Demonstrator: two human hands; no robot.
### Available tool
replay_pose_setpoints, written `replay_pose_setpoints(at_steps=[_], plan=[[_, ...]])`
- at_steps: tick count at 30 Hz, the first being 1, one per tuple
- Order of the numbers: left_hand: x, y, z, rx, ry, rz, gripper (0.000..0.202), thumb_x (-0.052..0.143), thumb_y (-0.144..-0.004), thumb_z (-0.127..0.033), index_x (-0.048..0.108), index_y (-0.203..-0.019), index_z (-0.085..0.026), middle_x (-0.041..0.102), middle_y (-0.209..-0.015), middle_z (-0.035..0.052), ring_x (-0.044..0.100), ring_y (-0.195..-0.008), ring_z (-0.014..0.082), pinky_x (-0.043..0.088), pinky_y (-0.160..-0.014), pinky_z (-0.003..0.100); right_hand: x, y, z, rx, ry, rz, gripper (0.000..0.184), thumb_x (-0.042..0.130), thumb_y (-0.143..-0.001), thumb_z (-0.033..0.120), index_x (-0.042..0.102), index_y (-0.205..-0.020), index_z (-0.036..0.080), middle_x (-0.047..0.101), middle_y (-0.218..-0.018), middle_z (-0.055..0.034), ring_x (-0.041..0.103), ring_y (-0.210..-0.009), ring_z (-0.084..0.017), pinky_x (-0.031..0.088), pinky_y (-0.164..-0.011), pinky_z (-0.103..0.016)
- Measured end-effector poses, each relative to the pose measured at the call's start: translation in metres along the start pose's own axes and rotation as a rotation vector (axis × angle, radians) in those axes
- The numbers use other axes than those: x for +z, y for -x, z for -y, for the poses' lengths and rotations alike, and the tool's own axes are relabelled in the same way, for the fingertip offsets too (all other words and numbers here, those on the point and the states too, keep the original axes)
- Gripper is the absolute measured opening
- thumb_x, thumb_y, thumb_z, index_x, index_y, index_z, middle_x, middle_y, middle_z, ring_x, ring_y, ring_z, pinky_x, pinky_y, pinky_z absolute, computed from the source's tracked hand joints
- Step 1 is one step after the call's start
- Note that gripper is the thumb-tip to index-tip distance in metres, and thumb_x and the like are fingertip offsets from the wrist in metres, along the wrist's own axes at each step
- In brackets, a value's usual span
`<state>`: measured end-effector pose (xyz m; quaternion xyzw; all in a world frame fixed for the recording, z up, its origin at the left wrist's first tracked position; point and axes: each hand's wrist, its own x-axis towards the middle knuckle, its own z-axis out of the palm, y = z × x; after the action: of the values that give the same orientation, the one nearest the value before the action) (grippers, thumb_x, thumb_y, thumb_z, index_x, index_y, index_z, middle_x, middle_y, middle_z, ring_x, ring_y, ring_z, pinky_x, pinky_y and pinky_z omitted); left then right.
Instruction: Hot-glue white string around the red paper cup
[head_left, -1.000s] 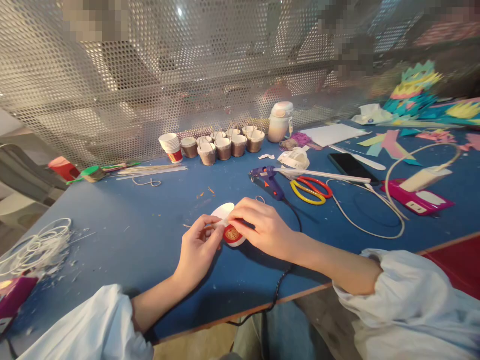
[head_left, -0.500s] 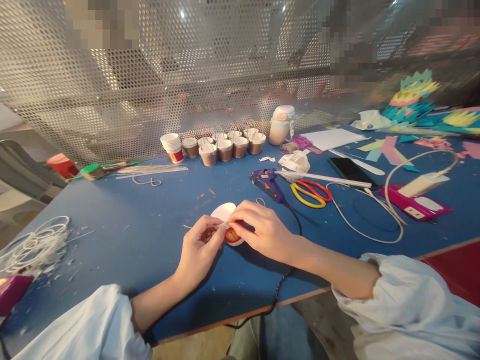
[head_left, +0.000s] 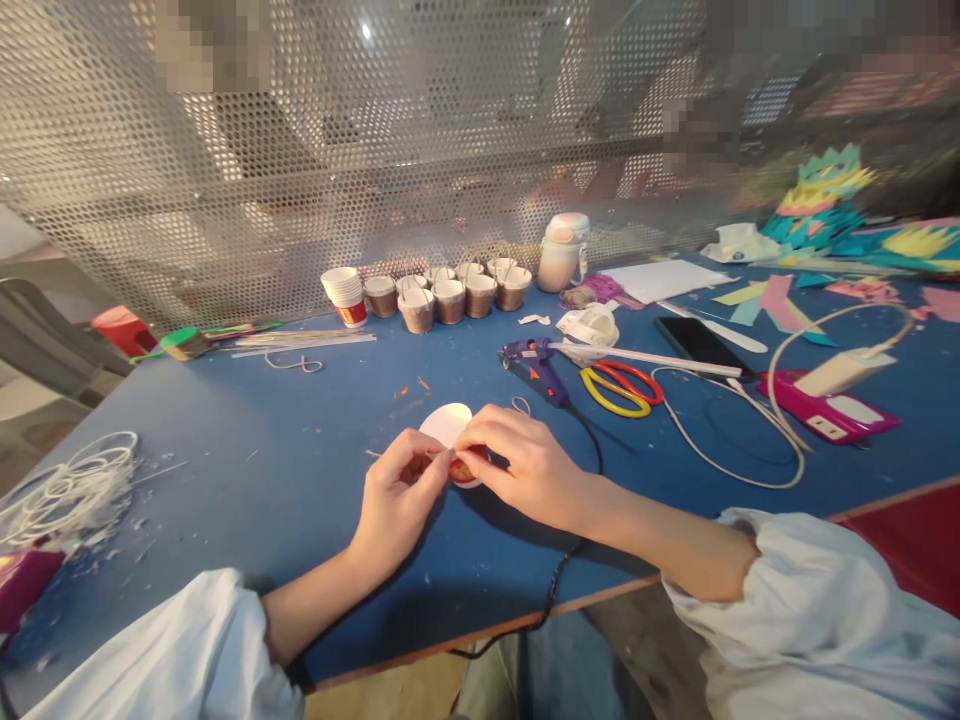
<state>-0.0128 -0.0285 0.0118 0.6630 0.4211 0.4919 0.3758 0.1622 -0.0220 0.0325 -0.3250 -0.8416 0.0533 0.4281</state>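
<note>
A small paper cup (head_left: 448,424), white inside with a red and gold print on its side, is between my two hands at the table's middle. Fingers cover much of its wall. My left hand (head_left: 401,485) has thumb and forefinger pinched at the cup's near side, its other fingers curled. My right hand (head_left: 517,455) meets it there from the right, fingertips pressed close to the left ones. Whether a thin piece lies between the fingertips is too small to tell. Just beyond my right hand lies a blue glue gun (head_left: 544,370) with a white stick in it.
Several twine-handled cups (head_left: 450,300) and a stack of paper cups (head_left: 343,295) stand at the back. Scissors (head_left: 619,388), a phone (head_left: 705,345) and a pink power strip (head_left: 832,408) are on the right. Coiled white cord (head_left: 82,480) lies left. A black cable (head_left: 555,585) crosses the front edge.
My fingertips have closed slightly more over the cup's printed side, and the right hand has shifted a little left. The cup stays in about the same place.
</note>
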Motion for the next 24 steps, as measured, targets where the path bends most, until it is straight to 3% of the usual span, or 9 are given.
replay_pose_setpoints(at_steps=[24], plan=[[-0.0028, 0.0007, 0.0041, 0.22, -0.103, 0.003, 0.011, 0.056, -0.087, -0.016, 0.058, -0.076, -0.018, 0.053, -0.073, -0.0022, 0.05, -0.064, 0.0084, 0.041, -0.059, 0.02, -0.0012, 0.0013, 0.0033, 0.041, 0.047, -0.108, 0.014, 0.056, -0.087, 0.011, 0.051, -0.078, 0.019, 0.057, -0.068, 0.0015, 0.051, -0.063, -0.012, 0.039, -0.065, -0.027]])
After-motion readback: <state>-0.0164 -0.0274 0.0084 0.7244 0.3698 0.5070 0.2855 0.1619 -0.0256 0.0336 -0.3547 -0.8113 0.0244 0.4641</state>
